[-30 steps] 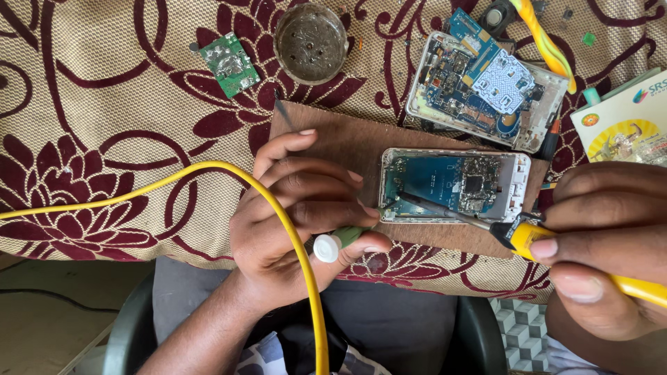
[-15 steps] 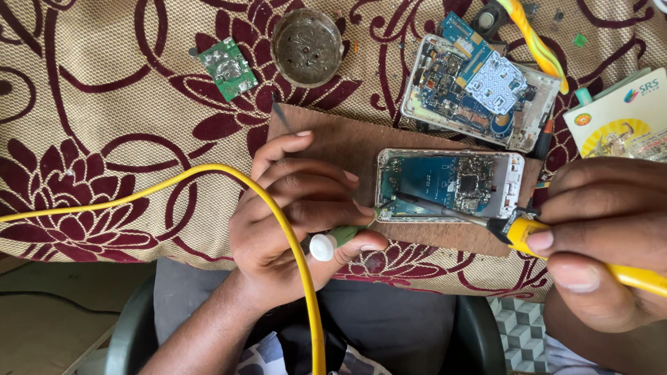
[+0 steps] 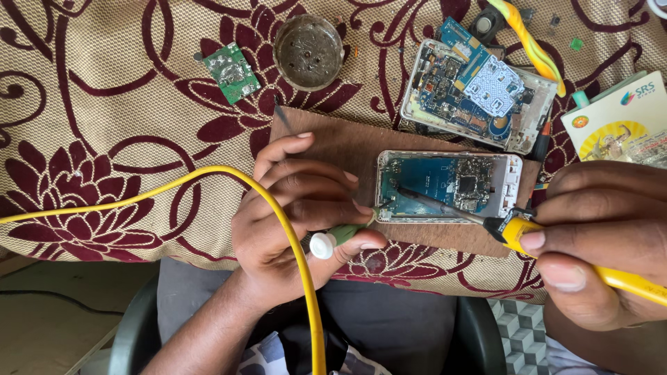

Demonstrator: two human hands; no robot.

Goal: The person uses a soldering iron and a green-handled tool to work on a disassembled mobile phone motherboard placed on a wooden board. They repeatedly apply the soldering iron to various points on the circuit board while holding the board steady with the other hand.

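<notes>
An opened phone (image 3: pixel 450 185) with a bare blue circuit board lies on a brown cardboard sheet (image 3: pixel 347 142). My right hand (image 3: pixel 601 243) grips a yellow-handled soldering iron (image 3: pixel 517 230); its metal tip rests on the left part of the board. My left hand (image 3: pixel 306 222) pinches a small green tool with a white end (image 3: pixel 333 239), whose point touches the phone's left edge. A yellow cable (image 3: pixel 278 222) arcs over my left hand and runs down off the table.
A second opened phone with circuit boards (image 3: pixel 479 94) lies behind. A small green circuit board (image 3: pixel 233 71) and a round metal tin (image 3: pixel 308 42) sit at the back. A printed card (image 3: pixel 615 118) lies at right. A patterned cloth (image 3: pixel 104 125) covers the table.
The soldering iron's tip has slid left across the board. My left hand and the green tool have hardly moved.
</notes>
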